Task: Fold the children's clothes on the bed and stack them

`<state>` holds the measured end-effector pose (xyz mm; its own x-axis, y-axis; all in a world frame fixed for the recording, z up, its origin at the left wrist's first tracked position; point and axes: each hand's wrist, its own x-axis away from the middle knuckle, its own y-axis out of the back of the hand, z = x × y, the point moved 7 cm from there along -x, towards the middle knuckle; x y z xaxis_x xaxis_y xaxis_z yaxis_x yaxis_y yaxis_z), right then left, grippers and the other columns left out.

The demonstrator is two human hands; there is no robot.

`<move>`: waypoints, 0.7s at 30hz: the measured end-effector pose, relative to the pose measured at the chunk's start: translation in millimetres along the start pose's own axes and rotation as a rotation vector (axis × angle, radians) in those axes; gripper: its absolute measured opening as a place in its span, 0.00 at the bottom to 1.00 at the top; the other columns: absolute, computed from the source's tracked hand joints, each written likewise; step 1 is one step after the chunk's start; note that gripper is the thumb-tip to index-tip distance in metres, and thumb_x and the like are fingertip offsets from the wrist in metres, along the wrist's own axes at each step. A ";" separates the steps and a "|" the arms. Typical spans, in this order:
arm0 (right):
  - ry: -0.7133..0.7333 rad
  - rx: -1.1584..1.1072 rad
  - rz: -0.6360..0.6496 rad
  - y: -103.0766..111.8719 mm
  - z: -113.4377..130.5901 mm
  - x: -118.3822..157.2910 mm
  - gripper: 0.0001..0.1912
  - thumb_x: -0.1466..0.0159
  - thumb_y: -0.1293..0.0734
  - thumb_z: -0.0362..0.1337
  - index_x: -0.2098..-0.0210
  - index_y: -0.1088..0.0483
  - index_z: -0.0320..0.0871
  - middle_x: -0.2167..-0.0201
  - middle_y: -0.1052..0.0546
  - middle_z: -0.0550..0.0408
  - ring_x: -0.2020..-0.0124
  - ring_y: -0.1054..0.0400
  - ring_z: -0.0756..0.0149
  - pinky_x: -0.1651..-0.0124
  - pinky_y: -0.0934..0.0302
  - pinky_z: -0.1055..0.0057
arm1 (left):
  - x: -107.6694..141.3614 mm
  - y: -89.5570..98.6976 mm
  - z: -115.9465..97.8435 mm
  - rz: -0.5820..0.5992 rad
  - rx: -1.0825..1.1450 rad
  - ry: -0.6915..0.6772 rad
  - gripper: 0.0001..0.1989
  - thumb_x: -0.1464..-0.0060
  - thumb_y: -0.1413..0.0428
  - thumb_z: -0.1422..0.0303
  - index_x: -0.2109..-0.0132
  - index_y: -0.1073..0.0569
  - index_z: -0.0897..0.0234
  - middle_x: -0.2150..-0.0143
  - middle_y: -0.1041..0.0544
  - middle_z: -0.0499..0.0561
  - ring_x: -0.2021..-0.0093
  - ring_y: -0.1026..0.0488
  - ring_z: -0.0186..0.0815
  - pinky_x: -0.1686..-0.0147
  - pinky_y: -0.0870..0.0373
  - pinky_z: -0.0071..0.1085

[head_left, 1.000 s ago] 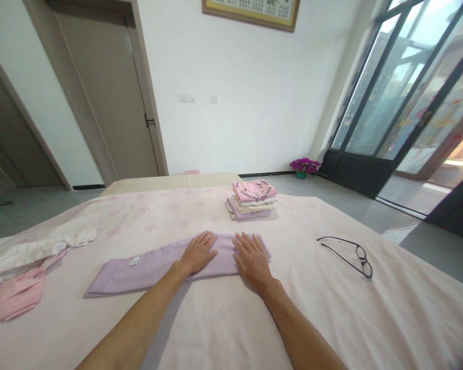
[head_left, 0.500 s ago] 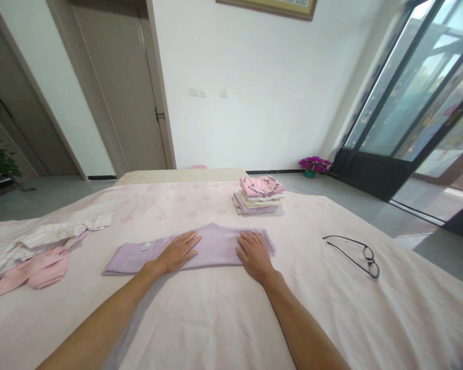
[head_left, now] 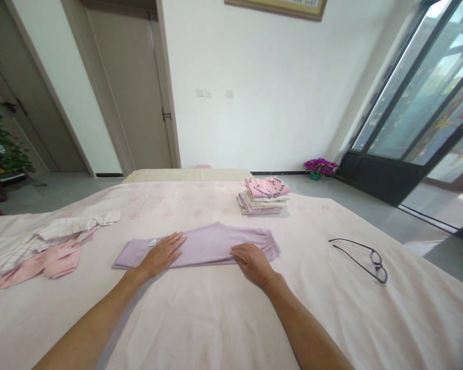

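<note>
A purple striped garment (head_left: 212, 244), folded into a long strip, lies across the pale pink bedspread (head_left: 200, 318). My left hand (head_left: 162, 254) rests flat on its left part, just beside a small white label, with the fingers spread. Over the right part, at the near edge, is my right hand (head_left: 252, 262); its fingers are together and bent down onto the cloth, and whether they pinch the edge is hard to see. Behind the garment, slightly right, stands a stack of folded clothes (head_left: 264, 195) with a pink printed one on top.
Black-framed glasses (head_left: 374, 262) lie on the bedspread at the right. Crumpled pink clothing (head_left: 61, 259) and white striped cloth (head_left: 34, 239) lie at the left. Purple flowers (head_left: 320, 166) stand on the floor near the glass door.
My left hand has slid left along the garment, near the label. My right hand has drawn back to the near edge, its fingers closing together. The view has shifted slightly.
</note>
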<state>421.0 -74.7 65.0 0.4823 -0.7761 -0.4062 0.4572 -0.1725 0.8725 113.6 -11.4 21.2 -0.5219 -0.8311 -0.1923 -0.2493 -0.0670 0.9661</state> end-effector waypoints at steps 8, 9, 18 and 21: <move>-0.117 0.116 0.079 9.2 -16.1 3.9 0.29 0.48 0.39 0.26 0.48 0.26 0.46 0.45 0.25 0.53 0.44 0.35 0.60 0.40 0.46 0.63 | 0.2 -2.1 1.0 0.000 -0.019 0.046 0.28 0.33 0.61 0.53 0.31 0.41 0.56 0.29 0.43 0.50 0.29 0.48 0.38 0.32 0.51 0.39; -0.152 0.144 0.077 11.0 -22.5 4.7 0.29 0.48 0.40 0.26 0.48 0.26 0.46 0.45 0.25 0.53 0.44 0.35 0.60 0.40 0.46 0.63 | 0.4 -2.1 1.2 -0.001 -0.020 0.050 0.28 0.33 0.60 0.53 0.31 0.40 0.56 0.29 0.43 0.50 0.29 0.47 0.38 0.32 0.51 0.39; -0.220 0.349 -0.143 35.3 -57.0 14.0 0.32 0.47 0.40 0.21 0.46 0.27 0.48 0.41 0.28 0.55 0.38 0.39 0.60 0.33 0.54 0.59 | 0.8 -3.0 2.9 -0.024 -0.004 0.040 0.28 0.33 0.60 0.52 0.32 0.40 0.56 0.29 0.42 0.51 0.30 0.46 0.40 0.32 0.49 0.43; -0.214 0.359 -0.154 34.1 -64.7 16.9 0.34 0.46 0.41 0.19 0.43 0.29 0.47 0.39 0.30 0.55 0.35 0.43 0.60 0.31 0.58 0.57 | 0.4 -4.0 3.8 -0.032 -0.006 0.036 0.28 0.34 0.60 0.52 0.32 0.39 0.55 0.29 0.41 0.50 0.30 0.46 0.40 0.32 0.48 0.42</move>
<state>493.1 -54.5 70.3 0.2460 -0.8265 -0.5063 0.2050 -0.4662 0.8606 111.3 -9.4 16.6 -0.4838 -0.8480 -0.2164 -0.2598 -0.0970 0.9608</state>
